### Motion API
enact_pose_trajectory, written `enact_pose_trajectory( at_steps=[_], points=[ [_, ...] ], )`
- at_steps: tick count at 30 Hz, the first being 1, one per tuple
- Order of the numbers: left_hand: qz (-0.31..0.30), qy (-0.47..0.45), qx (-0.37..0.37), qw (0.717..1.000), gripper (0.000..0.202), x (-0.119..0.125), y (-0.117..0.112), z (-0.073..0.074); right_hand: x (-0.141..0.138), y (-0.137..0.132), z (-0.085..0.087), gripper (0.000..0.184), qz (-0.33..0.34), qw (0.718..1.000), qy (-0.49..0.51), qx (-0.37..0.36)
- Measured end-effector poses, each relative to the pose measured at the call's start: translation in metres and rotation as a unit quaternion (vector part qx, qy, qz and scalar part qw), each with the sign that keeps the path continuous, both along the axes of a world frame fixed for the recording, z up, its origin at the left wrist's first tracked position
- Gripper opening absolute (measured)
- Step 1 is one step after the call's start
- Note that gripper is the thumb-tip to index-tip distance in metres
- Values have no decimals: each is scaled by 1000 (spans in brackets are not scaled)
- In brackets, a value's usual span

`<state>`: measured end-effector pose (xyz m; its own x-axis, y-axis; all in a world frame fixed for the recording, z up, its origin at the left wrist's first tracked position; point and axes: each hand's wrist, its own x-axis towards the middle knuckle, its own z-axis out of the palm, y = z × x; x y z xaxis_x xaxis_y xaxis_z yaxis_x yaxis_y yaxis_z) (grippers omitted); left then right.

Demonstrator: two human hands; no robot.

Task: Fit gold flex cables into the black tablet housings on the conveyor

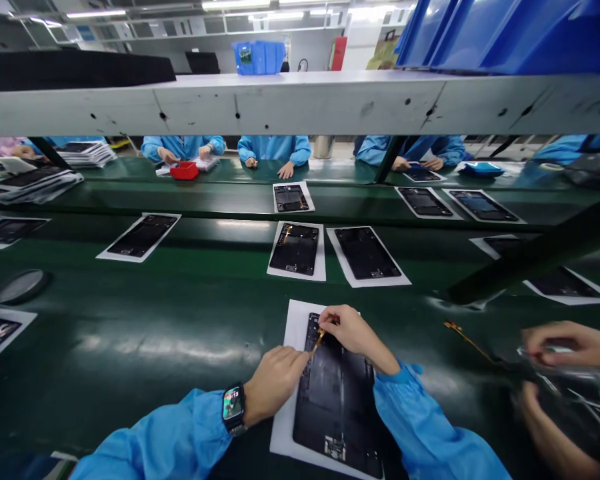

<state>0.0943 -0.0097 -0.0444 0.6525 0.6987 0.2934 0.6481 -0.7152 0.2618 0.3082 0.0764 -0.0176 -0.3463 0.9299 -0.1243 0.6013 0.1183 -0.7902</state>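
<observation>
Straight in front of me a black tablet housing (337, 407) lies on a white paper sheet (285, 427), on the green bench. Over its upper left part, a thin orange flex cable (318, 341) is stretched between my two hands. My right hand (347, 330) pinches the cable's upper end near the top of the housing. My left hand (277, 379), with a smartwatch (233, 407) on the wrist, closes its thumb and finger at the lower end. The fingertips cover both cable ends.
Another person's hands (560, 343) work at the right, near a loose flex cable (470, 340). More housings on paper (295, 250) lie on the line beyond. A dark slanted post (525, 257) stands right; a shelf (300, 103) with blue bins (259, 58) crosses above. A round black disc (21, 285) lies left.
</observation>
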Motion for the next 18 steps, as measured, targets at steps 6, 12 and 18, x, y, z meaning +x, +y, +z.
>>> enact_pose_trajectory(
  at_steps=[6, 12, 18],
  points=[
    [-28, 63, 69, 995, 21, 3, 13, -6, -13, 25, -18, 9, -11, 998, -67, -6],
    [-72, 62, 74, 993, 19, 9, 19, -14, -11, 43, -22, 13, -14, 993, -108, -54],
    [-105, 26, 68, 992, 20, 5, 26, -13, -7, 55, -26, 17, -5, 984, -152, -96]
  ],
)
